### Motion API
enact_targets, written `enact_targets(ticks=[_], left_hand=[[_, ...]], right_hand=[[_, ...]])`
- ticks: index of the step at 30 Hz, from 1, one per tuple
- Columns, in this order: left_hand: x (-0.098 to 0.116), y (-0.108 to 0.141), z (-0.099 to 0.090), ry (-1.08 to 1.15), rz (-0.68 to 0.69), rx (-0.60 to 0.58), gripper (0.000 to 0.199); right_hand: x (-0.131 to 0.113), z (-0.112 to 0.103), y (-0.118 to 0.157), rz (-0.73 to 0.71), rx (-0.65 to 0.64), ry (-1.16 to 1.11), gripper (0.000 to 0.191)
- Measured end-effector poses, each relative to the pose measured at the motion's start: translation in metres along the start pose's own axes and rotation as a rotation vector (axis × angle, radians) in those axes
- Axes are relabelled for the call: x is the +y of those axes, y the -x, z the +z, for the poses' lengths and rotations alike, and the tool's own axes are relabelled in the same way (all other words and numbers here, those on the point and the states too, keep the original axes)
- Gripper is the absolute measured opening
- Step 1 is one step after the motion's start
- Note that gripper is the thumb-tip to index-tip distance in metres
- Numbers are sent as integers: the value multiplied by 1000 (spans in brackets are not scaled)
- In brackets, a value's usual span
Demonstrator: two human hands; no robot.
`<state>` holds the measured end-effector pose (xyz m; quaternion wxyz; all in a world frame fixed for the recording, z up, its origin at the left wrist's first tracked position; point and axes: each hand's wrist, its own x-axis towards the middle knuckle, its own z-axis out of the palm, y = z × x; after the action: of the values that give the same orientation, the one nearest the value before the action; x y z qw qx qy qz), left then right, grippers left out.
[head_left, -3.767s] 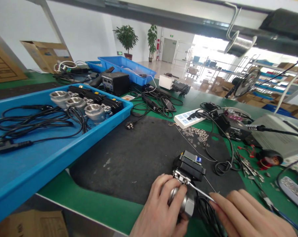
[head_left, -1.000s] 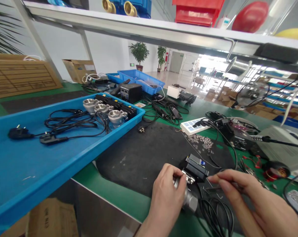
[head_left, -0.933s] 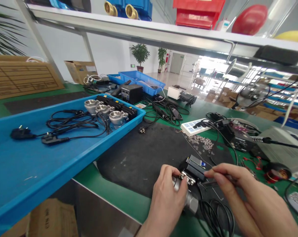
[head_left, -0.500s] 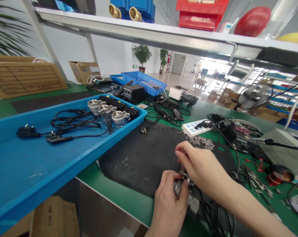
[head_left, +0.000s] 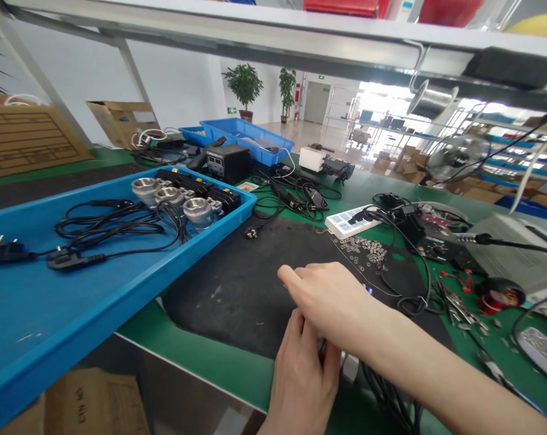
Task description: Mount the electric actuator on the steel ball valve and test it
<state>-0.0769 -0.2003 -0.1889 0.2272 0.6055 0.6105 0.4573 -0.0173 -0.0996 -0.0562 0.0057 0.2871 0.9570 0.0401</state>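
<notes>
A: What is seen at the left edge of the counter (head_left: 196, 368)?

B: A blue tray (head_left: 65, 314) is set there. Black power cords (head_left: 96, 226) are coiled in it, and three metal valve bodies (head_left: 171, 196) are lined up at its far corner, next to black actuator boxes (head_left: 201, 190).

A: And in the middle?

B: A black mat (head_left: 255, 278) is laid on the green surface. At its near edge the left hand (head_left: 303, 380) is curled around a metal valve (head_left: 348, 365), of which only a small part is shown. The right hand (head_left: 332, 299) is laid across and above it, fingers loosely extended toward the left, so the valve's upper part is covered. The two hands are touching, one over the other. Whether anything is gripped by the right hand cannot be told.

A: What is found further right?

B: A black cable (head_left: 386, 399) is trailed from the valve toward the near edge. A scatter of small metal washers (head_left: 361, 251) is spread on the mat's far right corner, just before a white power strip (head_left: 348, 220). Small tools (head_left: 461, 311) and a grey unit (head_left: 504, 257) are placed toward the right edge.
</notes>
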Motion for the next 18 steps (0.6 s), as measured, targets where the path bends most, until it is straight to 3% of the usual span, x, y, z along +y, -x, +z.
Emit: enact_targets(ticks=[4,10,11,14,18], left_hand=[[3,-5,-5,36,-8,-66,24],[7,-12,-10,8,-13,-116,27],[7,-12,-9,6,-12,-117,27],[4,-12,-7,7,-16,-101,25],[2,-11,-6,-10,-22,-82,22]], right_hand=[[6,5,35,-15,52,-43,5],[20,60,126,139,525,-294,27],[19,66,134,135,536,-289,30],[15,64,134,166,542,-309,27],[10,29,110,247,561,-201,15]])
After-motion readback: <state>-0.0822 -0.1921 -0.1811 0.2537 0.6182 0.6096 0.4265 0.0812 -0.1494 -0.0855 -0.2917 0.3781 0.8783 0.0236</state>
